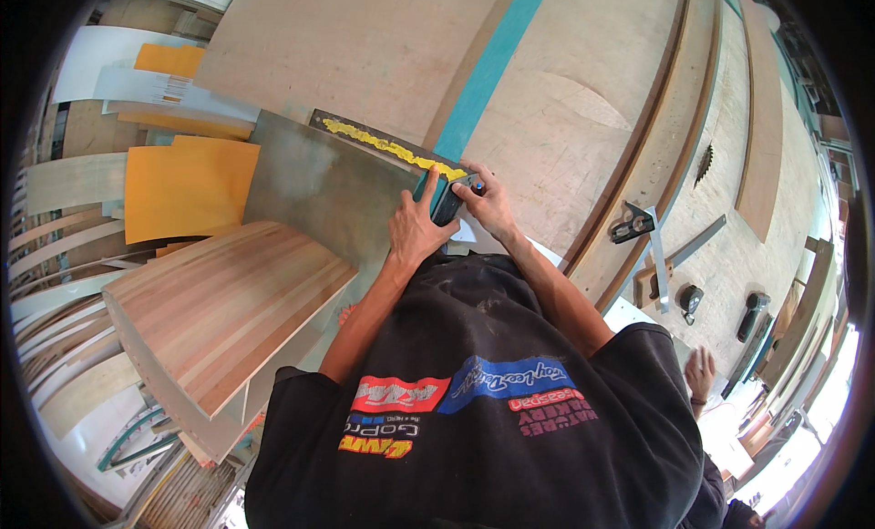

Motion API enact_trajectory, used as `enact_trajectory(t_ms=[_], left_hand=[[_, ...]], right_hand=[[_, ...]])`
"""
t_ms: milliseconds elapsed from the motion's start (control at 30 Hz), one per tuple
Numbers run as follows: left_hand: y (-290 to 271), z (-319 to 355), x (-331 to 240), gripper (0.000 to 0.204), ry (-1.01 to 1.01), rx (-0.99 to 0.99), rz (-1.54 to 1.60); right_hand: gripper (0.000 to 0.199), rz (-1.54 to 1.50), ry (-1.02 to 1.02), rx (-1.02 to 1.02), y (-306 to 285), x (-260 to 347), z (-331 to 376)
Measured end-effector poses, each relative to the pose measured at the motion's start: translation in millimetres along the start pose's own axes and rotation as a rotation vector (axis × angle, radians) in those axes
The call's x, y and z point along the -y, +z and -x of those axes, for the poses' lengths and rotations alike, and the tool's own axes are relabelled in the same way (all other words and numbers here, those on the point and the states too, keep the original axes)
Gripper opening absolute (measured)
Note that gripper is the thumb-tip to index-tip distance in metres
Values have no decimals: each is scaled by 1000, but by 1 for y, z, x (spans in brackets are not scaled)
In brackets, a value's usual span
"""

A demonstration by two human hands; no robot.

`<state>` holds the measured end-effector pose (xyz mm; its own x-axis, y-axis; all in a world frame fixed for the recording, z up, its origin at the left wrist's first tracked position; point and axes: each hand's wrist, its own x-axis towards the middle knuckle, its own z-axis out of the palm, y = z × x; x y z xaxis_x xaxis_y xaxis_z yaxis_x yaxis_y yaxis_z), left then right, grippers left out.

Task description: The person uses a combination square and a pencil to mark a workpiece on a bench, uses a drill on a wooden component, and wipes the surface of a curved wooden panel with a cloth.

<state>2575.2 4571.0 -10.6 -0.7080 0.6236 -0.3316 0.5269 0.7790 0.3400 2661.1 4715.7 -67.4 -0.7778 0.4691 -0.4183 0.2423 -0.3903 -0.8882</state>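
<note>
A dark flat bar [365,131] with an uneven yellow band [383,144] along it lies slantwise on the workbench [365,64]. At its near right end, both my hands close around a dark block [447,204] with a teal side. My left hand [421,228] grips the block from the left, its index finger stretched up to the yellow band. From the right, my right hand [490,205] pinches the block's upper end, close to a small blue-tipped piece [478,186]. A teal strip [492,69] runs away from the bar across the bench. My fingers hide much of the block.
A striped wooden panel [232,306] and orange sheets [191,187] are at left. On the right lie long boards [647,155], a combination square [656,246], a handsaw [697,242], a toothed blade [704,164] and a tape measure [691,301]. Another person's hand [700,374] shows at lower right.
</note>
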Motion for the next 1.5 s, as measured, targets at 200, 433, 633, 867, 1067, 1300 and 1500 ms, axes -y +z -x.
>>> enact_trajectory(t_ms=[200,433,633,867,1067,1300,1500], left_hand=[[-1,-1,0,107,-6,7,-27],[0,-1,2,108,-16,34,-15],[-8,2,-6,107,-38,47,-47],[-4,3,-3,106,-18,17,-11],[-5,3,-3,107,-28,34,-10],[0,0,-2,109,-18,18,-17],[-2,2,2,109,-19,15,33]], right_hand=[[32,299,-122,-176,-33,7,-27],[36,406,-233,-83,-12,59,-34],[26,402,-292,18,8,52,-38],[26,471,-341,39,11,50,-34],[25,515,-398,100,12,56,-34],[18,688,-554,145,-5,52,-39],[17,818,-485,15,-32,58,-21]])
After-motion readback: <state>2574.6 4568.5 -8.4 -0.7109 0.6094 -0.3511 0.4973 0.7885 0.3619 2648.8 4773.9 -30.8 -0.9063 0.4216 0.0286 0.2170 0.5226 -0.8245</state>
